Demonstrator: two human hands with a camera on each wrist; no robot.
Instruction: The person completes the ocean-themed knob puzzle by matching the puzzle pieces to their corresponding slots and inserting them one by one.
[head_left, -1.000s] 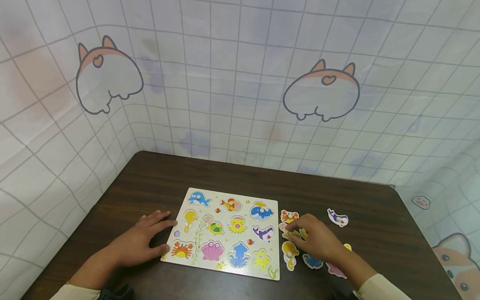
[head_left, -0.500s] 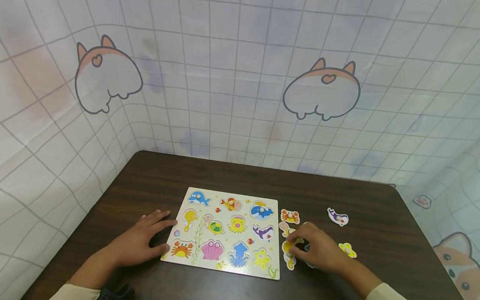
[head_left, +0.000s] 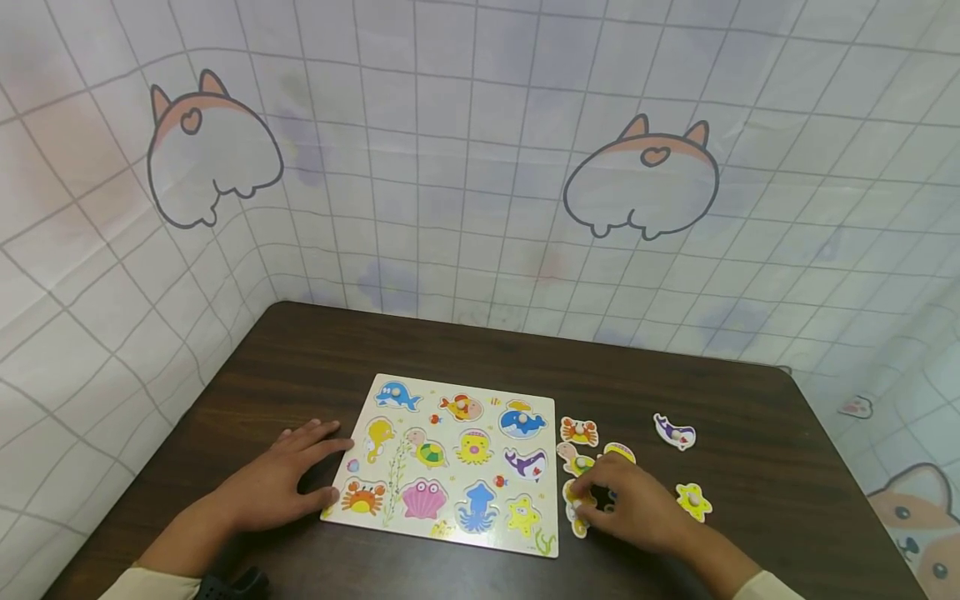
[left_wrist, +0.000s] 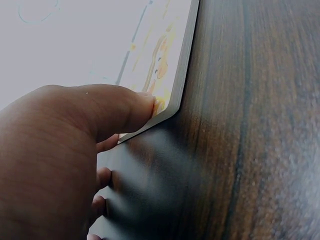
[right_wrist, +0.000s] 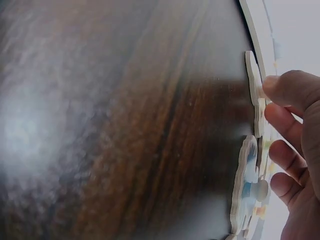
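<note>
The wooden puzzle board [head_left: 442, 392] lies flat, with printed sea animals and several knobbed pieces along its top row. At its left edge rests my left hand [head_left: 288, 475], fingers spread; in the left wrist view, the thumb [left_wrist: 125, 107] lies on the board's corner. My right hand [head_left: 630, 504] pinches at the knob of the yellow seahorse piece [head_left: 573, 521], which lies on the table beside the board. In the right wrist view, thumb and forefinger [right_wrist: 282, 122] meet at that piece [right_wrist: 255, 95]. A blue piece with a round knob [right_wrist: 247, 185] lies under the other fingers.
Beside the board's right edge lie a crab piece [head_left: 580, 432] and a turtle piece [head_left: 576, 460]. An octopus piece [head_left: 619, 452] shows partly behind my right hand. Farther right are a purple whale piece [head_left: 675, 432] and a starfish piece [head_left: 693, 502] on the dark table [head_left: 720, 392].
My right hand has moved from over the turtle and octopus pieces down to the seahorse piece, uncovering the octopus and starfish; the pink shell is now hidden. My left hand stays put.
</note>
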